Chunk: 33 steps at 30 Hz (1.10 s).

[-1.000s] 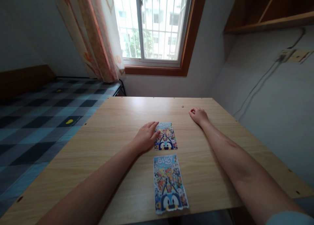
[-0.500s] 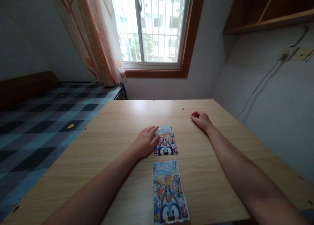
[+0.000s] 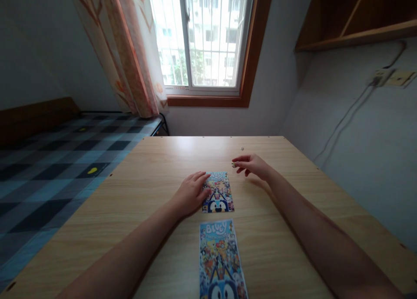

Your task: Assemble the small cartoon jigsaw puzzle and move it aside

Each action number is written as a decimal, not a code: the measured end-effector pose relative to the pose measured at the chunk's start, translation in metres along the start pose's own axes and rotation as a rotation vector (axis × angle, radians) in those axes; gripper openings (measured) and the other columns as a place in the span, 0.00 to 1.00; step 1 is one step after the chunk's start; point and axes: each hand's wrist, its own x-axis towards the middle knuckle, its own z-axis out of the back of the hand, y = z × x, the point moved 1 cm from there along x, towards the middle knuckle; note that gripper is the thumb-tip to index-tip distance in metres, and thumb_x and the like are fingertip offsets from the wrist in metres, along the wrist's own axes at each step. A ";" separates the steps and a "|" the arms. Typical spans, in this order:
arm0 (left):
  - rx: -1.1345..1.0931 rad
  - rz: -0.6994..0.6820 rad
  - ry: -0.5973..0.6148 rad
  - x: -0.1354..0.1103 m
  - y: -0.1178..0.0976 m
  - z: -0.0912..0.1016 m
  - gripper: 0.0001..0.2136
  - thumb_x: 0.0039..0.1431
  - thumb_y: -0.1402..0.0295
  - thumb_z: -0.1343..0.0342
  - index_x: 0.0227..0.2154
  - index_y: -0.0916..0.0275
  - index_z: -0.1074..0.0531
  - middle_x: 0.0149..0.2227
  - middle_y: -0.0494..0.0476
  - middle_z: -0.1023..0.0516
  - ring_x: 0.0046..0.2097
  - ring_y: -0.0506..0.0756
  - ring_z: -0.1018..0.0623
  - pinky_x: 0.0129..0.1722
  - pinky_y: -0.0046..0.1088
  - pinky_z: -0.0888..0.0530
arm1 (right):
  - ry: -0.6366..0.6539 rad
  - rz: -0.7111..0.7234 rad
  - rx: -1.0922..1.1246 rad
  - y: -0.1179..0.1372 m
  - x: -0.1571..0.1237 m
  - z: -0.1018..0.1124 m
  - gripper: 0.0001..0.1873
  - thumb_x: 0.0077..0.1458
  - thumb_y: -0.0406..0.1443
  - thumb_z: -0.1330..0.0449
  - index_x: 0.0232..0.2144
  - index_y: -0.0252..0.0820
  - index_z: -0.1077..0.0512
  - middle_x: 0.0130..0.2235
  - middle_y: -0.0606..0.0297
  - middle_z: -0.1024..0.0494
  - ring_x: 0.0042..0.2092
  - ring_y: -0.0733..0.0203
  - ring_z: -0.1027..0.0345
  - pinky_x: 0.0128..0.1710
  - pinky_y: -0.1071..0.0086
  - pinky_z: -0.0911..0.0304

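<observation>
A small jigsaw puzzle with a blue cartoon dog picture lies flat in the middle of the table. My left hand rests over its left edge, fingers stretched out and thumb on the picture. Just above the table, to the upper right of the puzzle, my right hand pinches a small puzzle piece between thumb and fingertips. One more loose puzzle piece lies near the far edge. Closer to me is a larger matching picture sheet, its lower end cut off by the view.
The wooden table reaches toward the wall beneath a barred window. A bed with a checked cover stands on the left. On the right wall are a shelf and a cable hanging from a socket.
My right hand has lifted off the table and moved left toward the puzzle, with the piece now showing at its fingertips. My left hand stays on the puzzle. The view has tilted slightly up.
</observation>
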 end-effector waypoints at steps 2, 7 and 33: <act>-0.001 0.000 -0.006 0.000 0.001 0.000 0.23 0.65 0.60 0.48 0.60 0.63 0.32 0.62 0.66 0.30 0.64 0.63 0.33 0.65 0.47 0.36 | 0.031 -0.029 0.013 0.006 -0.003 -0.004 0.17 0.48 0.38 0.30 0.41 0.38 0.21 0.40 0.54 0.16 0.33 0.59 0.21 0.17 0.79 0.37; -0.003 -0.011 -0.008 0.000 0.001 -0.001 0.22 0.65 0.60 0.47 0.60 0.62 0.31 0.61 0.65 0.29 0.64 0.63 0.32 0.65 0.47 0.36 | 0.060 -0.072 0.033 0.008 -0.006 -0.004 0.12 0.49 0.38 0.31 0.37 0.39 0.22 0.38 0.56 0.16 0.33 0.59 0.21 0.17 0.80 0.38; -0.006 -0.015 0.006 -0.001 -0.003 0.002 0.22 0.65 0.60 0.47 0.59 0.61 0.31 0.60 0.63 0.27 0.63 0.62 0.31 0.65 0.46 0.36 | 0.164 -0.177 0.187 -0.006 -0.004 -0.018 0.18 0.47 0.28 0.33 0.43 0.38 0.22 0.25 0.66 0.25 0.25 0.65 0.30 0.26 0.70 0.24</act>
